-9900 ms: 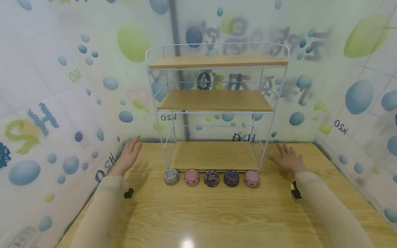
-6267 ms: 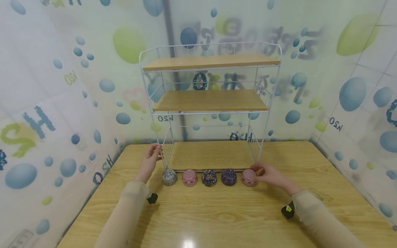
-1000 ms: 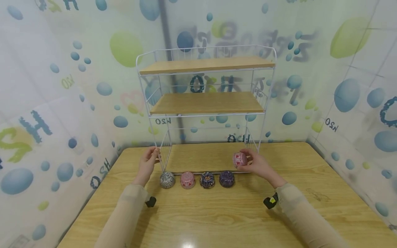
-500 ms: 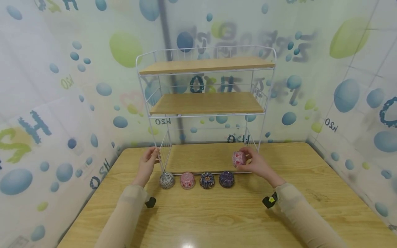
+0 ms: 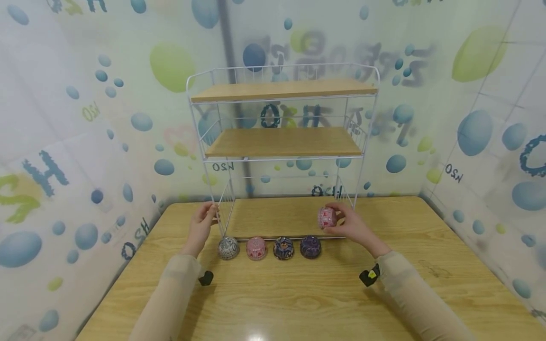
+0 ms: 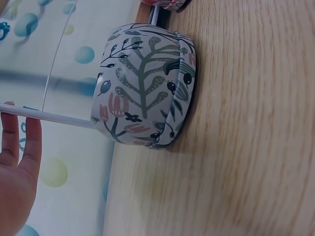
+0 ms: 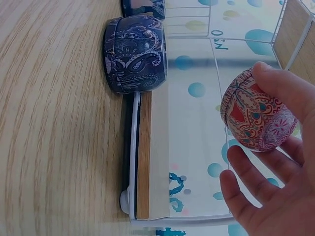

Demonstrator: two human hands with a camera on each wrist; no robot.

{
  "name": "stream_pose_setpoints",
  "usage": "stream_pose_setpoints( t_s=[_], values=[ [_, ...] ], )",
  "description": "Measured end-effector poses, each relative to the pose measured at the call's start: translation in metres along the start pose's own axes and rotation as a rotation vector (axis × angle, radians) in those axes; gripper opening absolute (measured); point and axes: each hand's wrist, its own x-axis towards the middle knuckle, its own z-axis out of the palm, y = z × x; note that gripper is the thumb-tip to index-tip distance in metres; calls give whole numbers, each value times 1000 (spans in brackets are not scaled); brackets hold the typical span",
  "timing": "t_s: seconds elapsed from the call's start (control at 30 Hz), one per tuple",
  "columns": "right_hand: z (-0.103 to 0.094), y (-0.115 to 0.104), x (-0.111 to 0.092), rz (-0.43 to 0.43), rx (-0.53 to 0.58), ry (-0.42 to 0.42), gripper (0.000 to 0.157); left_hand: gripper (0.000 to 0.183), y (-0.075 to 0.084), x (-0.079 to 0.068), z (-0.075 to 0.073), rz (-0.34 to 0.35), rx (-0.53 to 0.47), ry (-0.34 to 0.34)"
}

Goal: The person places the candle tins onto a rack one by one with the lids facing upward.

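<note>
My right hand (image 5: 351, 225) grips a pink patterned round tin (image 5: 327, 218) between thumb and fingers, tilted on its side over the right part of the bottom shelf. In the right wrist view, the tin (image 7: 258, 110) shows red and teal ornament and hangs above the shelf board. My left hand (image 5: 202, 227) holds the front left post of the white wire rack (image 5: 216, 208), fingertips at the post (image 6: 54, 117). Along the rack's front edge on the table stand a white leaf-patterned tin (image 5: 228, 247), another pink tin (image 5: 256, 248), a dark blue floral tin (image 5: 283, 248) and a purple tin (image 5: 310, 246).
The rack has a bottom wooden shelf (image 5: 273, 215), a middle shelf (image 5: 283, 141) and a top shelf (image 5: 283, 89), with wire rails at the sides. It stands on a wooden table (image 5: 273, 298) against a patterned wall (image 5: 179, 118).
From the right end of the row, my right hand has lifted the pink tin over the bottom shelf and tilted it. My left hand has come from the table's left side to the rack post.
</note>
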Motion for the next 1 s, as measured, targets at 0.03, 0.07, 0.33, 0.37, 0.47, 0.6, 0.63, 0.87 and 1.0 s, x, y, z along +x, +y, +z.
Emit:
stream_pose_setpoints(
  t_s=[0.03, 0.07, 0.33, 0.37, 0.47, 0.6, 0.63, 0.87, 1.0],
  values=[
    [0, 0, 0, -4, 1, -1, 70, 20, 0, 0, 0, -2, 3, -3],
    [0, 0, 0, -6, 5, -2, 69, 22, 0, 0, 0, -5, 4, -5],
    [0, -3, 3, -1, 38, -7, 70, 43, 1, -1, 1, -15, 2, 6],
    [0, -3, 3, 0, 39, -7, 71, 43, 1, -1, 1, -12, 3, 5],
    [1, -4, 5, 6, 38, -5, 73, 37, 1, 0, 1, -15, 7, 0],
    [2, -4, 6, 9, 19, -7, 77, 20, 2, 1, 1, -26, 8, -11],
    [2, -4, 6, 9, 18, -9, 77, 18, 2, 1, 1, -25, 8, -12],
    [2, -8, 4, -7, 33, -14, 70, 33, 1, 2, 0, -19, -4, -2],
    [4, -6, 2, -7, 39, -15, 68, 40, 1, 0, 1, -21, 18, -10]
  ],
)
